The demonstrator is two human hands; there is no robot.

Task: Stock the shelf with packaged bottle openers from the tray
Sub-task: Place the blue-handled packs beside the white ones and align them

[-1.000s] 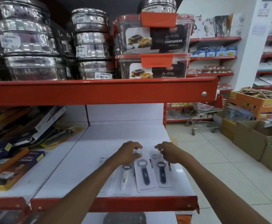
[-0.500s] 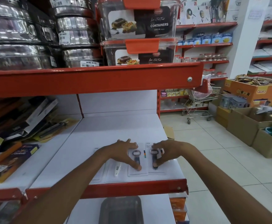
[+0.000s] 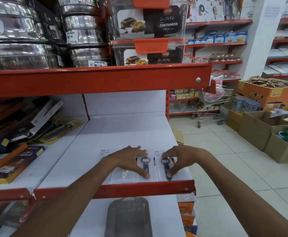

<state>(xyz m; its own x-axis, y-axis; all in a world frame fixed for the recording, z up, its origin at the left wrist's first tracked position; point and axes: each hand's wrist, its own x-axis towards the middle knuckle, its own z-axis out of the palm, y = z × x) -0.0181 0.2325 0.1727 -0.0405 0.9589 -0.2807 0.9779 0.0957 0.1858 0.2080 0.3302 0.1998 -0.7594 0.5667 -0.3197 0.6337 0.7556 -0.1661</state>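
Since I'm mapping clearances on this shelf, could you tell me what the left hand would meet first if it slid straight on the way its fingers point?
Probably the right hand: the left hand points rightward across the packaged bottle openers.

A second ago both hands hovered at the far ends of the carded bottle openers, fingertips on the top edges; now they are spread flat over them. The left hand [image 3: 129, 160] has slid nearer the shelf's red front lip [image 3: 139, 188], its thumb pressing the lower end of the middle opener pack [image 3: 145, 165]. The right hand [image 3: 180, 158] arches over the rightmost opener pack [image 3: 165, 165], thumb down on its handle end. The packs now lie closer to the front lip, and the white-handled opener [image 3: 124, 172] is mostly covered by the left hand.
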